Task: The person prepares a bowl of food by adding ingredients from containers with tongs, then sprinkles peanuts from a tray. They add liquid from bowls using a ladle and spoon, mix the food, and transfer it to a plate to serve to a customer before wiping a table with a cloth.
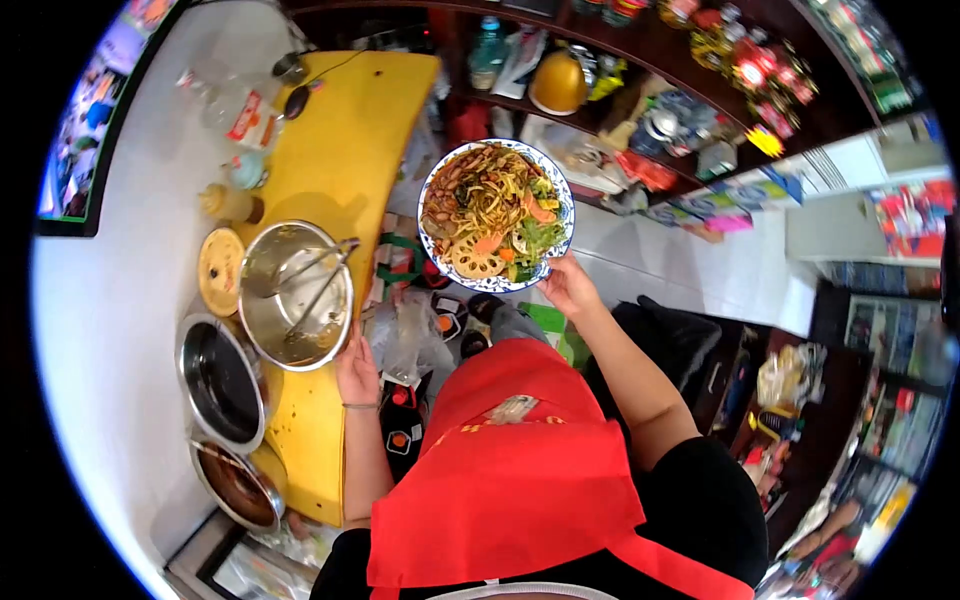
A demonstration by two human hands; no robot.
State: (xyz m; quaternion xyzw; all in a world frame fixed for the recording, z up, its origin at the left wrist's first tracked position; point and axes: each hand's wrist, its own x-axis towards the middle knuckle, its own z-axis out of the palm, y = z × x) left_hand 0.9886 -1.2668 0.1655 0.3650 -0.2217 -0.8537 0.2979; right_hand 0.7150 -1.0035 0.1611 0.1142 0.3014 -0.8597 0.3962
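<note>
My right hand [572, 288] is closed on the lower right rim of a blue-and-white patterned plate [567, 205], held up in front of me. A heap of mixed food [492, 212] fills the plate: noodle-like strips, peanuts, lotus root slices and green leaves. At the edge of the yellow table, my left hand [358, 372] has its fingers stretched out, fingertips right beside the rim of a steel mixing bowl [262, 330]. Long thin metal utensils [318, 290] lean inside this bowl, whose walls carry sauce smears.
Along the wall side of the yellow table [335, 120] stand a steel pot of dark liquid [222, 385], another pot [235, 485], a squeeze bottle [228, 203] and a large plastic jug [240, 115]. Dark shelves [640, 45] with goods run across the back. Bags [408, 335] lie below the table edge.
</note>
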